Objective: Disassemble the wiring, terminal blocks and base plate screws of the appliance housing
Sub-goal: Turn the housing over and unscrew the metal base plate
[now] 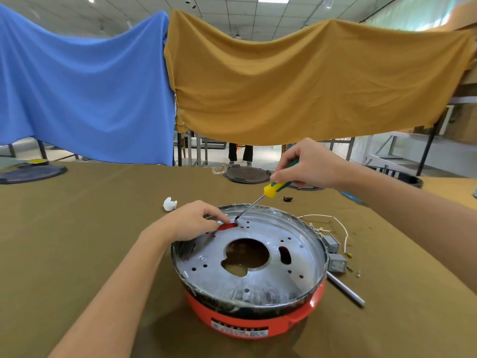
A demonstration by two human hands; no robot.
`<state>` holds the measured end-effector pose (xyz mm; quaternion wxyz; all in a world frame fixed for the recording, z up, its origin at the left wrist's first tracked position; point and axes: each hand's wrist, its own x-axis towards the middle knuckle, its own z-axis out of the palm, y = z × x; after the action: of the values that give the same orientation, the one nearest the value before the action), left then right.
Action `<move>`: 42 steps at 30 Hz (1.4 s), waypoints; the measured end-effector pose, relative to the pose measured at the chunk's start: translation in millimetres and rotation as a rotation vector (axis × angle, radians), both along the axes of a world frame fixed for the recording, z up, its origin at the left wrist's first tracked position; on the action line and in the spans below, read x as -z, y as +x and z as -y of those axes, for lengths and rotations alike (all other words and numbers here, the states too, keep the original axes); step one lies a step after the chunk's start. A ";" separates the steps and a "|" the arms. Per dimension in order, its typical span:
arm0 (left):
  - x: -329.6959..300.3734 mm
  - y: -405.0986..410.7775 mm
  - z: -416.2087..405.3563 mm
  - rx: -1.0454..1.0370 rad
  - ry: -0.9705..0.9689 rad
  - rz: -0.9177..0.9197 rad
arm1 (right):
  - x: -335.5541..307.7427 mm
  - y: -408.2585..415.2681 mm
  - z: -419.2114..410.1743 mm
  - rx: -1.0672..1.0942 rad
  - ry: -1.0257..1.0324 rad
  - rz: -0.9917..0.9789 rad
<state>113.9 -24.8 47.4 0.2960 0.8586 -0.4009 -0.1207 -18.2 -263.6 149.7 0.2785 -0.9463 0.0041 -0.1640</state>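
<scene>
A round red appliance housing [247, 324] sits on the brown table, its silver base plate [273, 277] facing up with a large central hole and several small holes. My left hand [193, 220] rests on the plate's far left rim, fingers curled at a red slot. My right hand [307, 164] grips a yellow-and-green screwdriver [271, 189]; its tip touches the plate near the far edge, just right of my left fingers. Grey terminal blocks [335, 259] and loose white wires [333, 223] lie beside the housing's right side.
A grey metal rod [346, 289] lies right of the housing. A crumpled white wad [169, 203] and a small black part [287, 198] lie behind it. Dark round lids [246, 174] sit at the table's far edge. Blue and mustard cloths hang behind.
</scene>
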 end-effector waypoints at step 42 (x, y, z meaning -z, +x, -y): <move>-0.5 -3.6 -1.4 0.054 0.041 0.082 | -56.2 98.2 -69.0 0.275 -0.595 -0.047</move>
<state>110.3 -23.4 47.9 0.2583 0.8576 -0.4329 -0.1016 80.0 -194.6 205.9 -0.0352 -0.9803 0.0900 -0.1721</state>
